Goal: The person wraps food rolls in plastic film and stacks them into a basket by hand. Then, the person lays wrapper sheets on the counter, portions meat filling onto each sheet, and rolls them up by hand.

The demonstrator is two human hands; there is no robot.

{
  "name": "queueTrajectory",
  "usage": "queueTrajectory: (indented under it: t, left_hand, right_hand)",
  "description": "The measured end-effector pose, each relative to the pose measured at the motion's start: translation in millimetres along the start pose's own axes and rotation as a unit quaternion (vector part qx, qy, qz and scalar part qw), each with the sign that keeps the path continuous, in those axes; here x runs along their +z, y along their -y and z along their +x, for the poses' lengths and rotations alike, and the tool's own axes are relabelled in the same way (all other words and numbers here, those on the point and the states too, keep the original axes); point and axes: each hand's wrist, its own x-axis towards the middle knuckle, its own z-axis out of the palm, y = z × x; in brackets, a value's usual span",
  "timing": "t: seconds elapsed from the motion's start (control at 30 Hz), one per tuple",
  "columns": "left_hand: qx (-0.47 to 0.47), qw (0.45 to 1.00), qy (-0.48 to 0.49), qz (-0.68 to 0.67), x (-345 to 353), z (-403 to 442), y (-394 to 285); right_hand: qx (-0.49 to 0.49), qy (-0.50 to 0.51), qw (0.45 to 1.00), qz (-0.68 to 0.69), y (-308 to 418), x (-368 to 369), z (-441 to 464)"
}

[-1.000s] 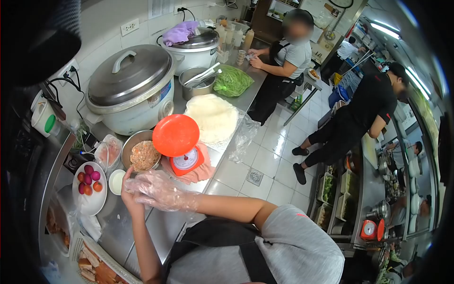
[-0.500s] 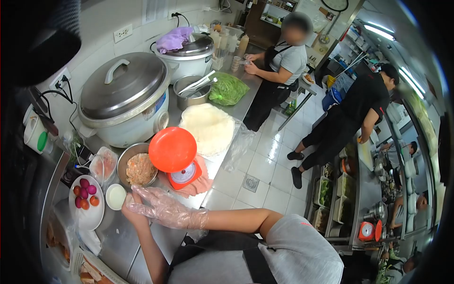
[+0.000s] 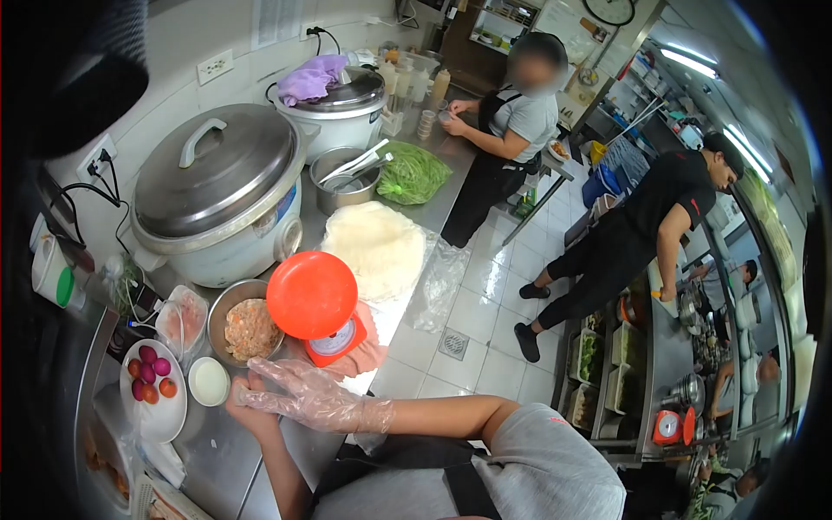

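My right hand wears a clear, loose plastic glove. Its fingers are stretched out and somewhat apart, pointing left, and it holds nothing that I can see. My bare left hand is closed at the gloved fingertips and seems to pinch the glove there; its own fingers are partly hidden. Just beyond the hands stands a metal bowl with a ball of pinkish minced mixture. A small bowl of white content is beside my left hand. Above my right hand sits a kitchen scale with a red pan.
Left lies a white oval plate with red and purple round items. Behind are a large rice cooker, a stack of round wrappers, a pot with utensils and bagged greens. Two people stand across the aisle.
The view has shifted slightly, so the counter things sit a little lower and further left. Both my hands keep nearly the same pose. The co-worker in black has raised their head.
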Motion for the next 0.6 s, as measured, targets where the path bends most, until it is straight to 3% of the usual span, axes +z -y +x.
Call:
queueTrajectory:
  t: [0.27, 0.37, 0.43, 0.47, 0.6]
  left_hand:
    - [-0.047, 0.998, 0.026, -0.026, -2.2, -5.3, -15.2]
    - [0.037, 0.997, 0.027, 0.058, -4.8, -5.7, -24.1]
    - [0.043, 0.998, 0.015, 0.041, -5.1, -9.4, -28.3]
    - [0.011, 1.0, 0.019, 0.005, -6.2, -8.5, -38.1]
    - [-0.098, 0.995, 0.002, -0.036, -13.6, -4.0, -55.6]
  right_hand:
    - [-0.029, 0.001, 0.999, -0.045, -6.1, -3.4, -2.9]
    - [0.028, 0.023, 0.999, -0.033, -19.0, 14.2, -17.2]
    - [0.002, 0.016, 0.999, -0.041, -13.1, 21.1, -11.1]
    - [-0.049, -0.011, 0.997, -0.06, -8.0, 3.2, -4.5]
    - [-0.006, 0.038, 0.994, -0.1, 6.5, -16.7, 2.4]
